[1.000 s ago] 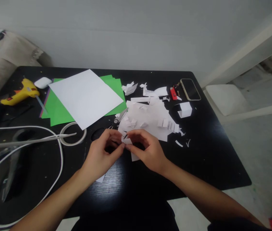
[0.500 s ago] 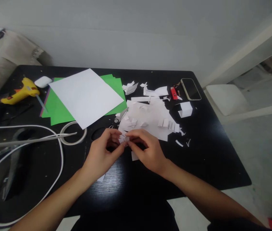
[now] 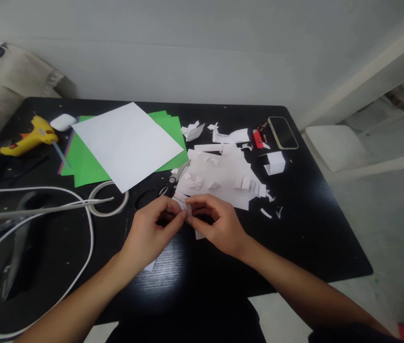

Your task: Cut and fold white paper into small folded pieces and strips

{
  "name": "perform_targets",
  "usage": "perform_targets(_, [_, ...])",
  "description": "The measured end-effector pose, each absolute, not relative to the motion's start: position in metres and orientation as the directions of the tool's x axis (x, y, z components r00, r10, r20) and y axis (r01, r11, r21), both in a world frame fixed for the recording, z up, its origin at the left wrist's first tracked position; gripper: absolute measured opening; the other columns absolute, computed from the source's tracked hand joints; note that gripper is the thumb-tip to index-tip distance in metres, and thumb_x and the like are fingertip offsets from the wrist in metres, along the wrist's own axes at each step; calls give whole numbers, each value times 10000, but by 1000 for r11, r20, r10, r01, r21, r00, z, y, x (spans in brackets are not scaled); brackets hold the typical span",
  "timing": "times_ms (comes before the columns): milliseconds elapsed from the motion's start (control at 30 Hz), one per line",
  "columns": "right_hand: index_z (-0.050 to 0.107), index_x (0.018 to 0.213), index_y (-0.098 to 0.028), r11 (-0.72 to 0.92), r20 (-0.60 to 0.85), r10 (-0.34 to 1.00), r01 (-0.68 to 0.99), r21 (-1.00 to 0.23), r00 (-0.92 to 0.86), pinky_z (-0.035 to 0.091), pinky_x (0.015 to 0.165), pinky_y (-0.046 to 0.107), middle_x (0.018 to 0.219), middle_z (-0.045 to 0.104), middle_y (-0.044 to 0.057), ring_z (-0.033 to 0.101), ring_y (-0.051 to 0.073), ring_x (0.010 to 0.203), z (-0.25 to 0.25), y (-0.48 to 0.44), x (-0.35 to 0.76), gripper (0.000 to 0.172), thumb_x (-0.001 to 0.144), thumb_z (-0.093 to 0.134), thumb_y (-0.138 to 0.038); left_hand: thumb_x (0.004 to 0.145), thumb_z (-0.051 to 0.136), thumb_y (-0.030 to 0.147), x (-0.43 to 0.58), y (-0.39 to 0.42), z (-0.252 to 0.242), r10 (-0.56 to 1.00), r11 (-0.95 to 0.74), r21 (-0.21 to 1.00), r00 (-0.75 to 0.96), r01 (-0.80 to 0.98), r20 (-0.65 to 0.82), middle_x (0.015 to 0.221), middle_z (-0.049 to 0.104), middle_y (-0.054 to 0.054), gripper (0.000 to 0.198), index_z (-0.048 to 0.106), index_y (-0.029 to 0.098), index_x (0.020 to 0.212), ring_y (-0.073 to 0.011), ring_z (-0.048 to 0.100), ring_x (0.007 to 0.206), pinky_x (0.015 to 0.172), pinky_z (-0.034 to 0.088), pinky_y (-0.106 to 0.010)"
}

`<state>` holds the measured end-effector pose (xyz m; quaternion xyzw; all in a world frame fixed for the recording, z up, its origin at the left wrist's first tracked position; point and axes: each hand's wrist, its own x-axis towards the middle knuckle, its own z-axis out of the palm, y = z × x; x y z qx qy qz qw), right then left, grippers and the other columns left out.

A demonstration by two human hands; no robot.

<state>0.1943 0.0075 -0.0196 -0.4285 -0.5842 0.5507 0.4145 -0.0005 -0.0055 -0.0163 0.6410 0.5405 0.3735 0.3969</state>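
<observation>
Between my fingertips is a small folded piece of white paper point(image 3: 188, 207). My left hand point(image 3: 155, 220) pinches it from the left, thumb and forefinger closed. From the right, my right hand point(image 3: 219, 223) grips the same piece with thumb and fingertips; its exact shape is partly covered by my fingers. Just beyond my hands lies a white sheet point(image 3: 219, 166) strewn with small folded paper bits. Scissors point(image 3: 176, 177) rest at that sheet's left edge. Below my right hand a paper scrap point(image 3: 199, 235) shows, and another scrap point(image 3: 150, 266) lies under my left wrist.
Green sheets point(image 3: 91, 174) lie under a white square sheet point(image 3: 130, 143) at the back left. Beside them are a yellow glue gun point(image 3: 39, 137), a tape roll point(image 3: 125, 202) and a looped white cable point(image 3: 92, 238). A red lighter point(image 3: 258, 138) and phone point(image 3: 283, 133) sit back right.
The small paper has turned slightly between my fingers, and my right fingertips have shifted a little on it. My arms and the things on the table stay nearly the same.
</observation>
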Motion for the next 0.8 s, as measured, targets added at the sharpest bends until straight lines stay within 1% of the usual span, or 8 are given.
perform_targets(167, [748,1095,-245,-18,-24,957,23,-1000,-288,662,915,375,1075,770,34,770,199,968,-20,8,194,272,835,793,-177,941,692,264,0,-7,-14,987,-121,906,142,405,69,836,710,3,70,690,211,895,-124,678,735,655,551,-226])
perform_targets(400, [732,1062,-248,-80,-70,955,-21,-997,-289,663,901,369,1045,769,24,766,196,965,-19,9,195,253,825,776,-174,922,702,248,2,-6,-11,990,-100,908,128,406,51,801,702,7,69,684,207,870,-118,663,688,619,544,-222])
perform_targets(533, [723,1050,-248,-69,-62,957,-14,-998,-284,658,893,363,1027,760,18,757,191,953,-20,9,194,252,817,758,-157,925,699,243,3,-7,-11,989,-97,912,138,398,45,807,703,7,60,686,207,878,-119,672,702,631,553,-221])
perform_targets(633, [715,1036,-245,-56,-53,958,-1,-998,-281,651,881,354,1015,750,18,749,187,944,-19,9,194,221,832,751,-167,928,696,231,3,-7,-11,985,-124,905,157,406,65,818,704,7,49,690,207,886,-114,673,711,640,552,-218])
perform_targets(800, [706,1046,-237,4,-13,962,60,-998,-272,650,875,363,1014,746,27,747,191,935,-17,7,193,196,859,726,-184,931,687,216,3,-7,-10,982,-152,894,170,422,86,807,689,14,47,687,206,885,-103,659,686,621,540,-206])
